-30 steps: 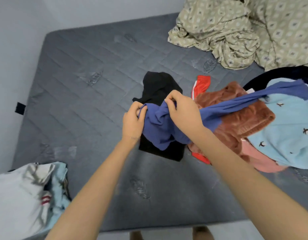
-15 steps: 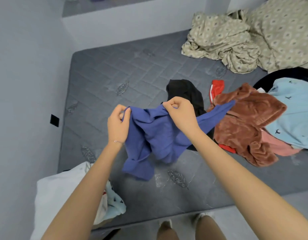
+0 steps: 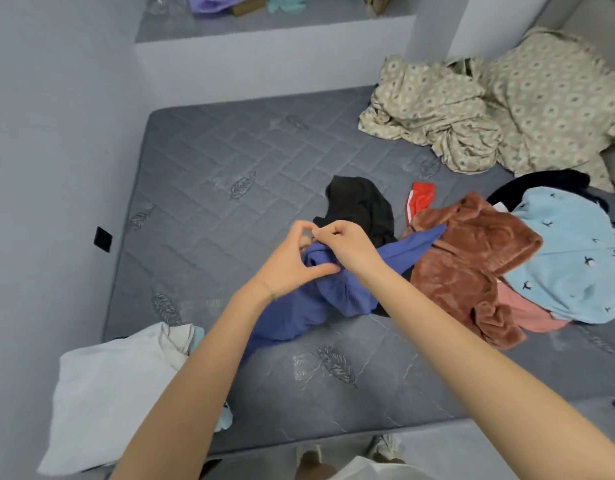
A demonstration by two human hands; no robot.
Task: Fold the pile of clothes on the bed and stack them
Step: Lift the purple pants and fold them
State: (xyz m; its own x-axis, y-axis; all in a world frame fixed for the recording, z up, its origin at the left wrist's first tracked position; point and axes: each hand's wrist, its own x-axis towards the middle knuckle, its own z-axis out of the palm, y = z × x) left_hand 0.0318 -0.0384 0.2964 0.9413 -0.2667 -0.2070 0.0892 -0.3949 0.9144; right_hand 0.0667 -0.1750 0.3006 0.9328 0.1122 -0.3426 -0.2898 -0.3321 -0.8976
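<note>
Pinching crumpled royal-blue cotton garment (image 3: 337,299) with left hand (image 3: 288,263) and right hand (image 3: 351,249), fingers (image 3: 328,233) curled on its top edge, hands touching. Hanging below fingers onto grey quilted mattress (image 3: 209,188). Right of fingers: rust-brown fleece jacket (image 3: 465,258). Lower left: folded white top (image 3: 112,393).

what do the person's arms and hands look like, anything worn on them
Both arms are bare as far as the view shows, with no sleeves in sight. The left hand and right hand wear no gloves. A thin bracelet circles the left wrist; no watch shows on either wrist.
</note>
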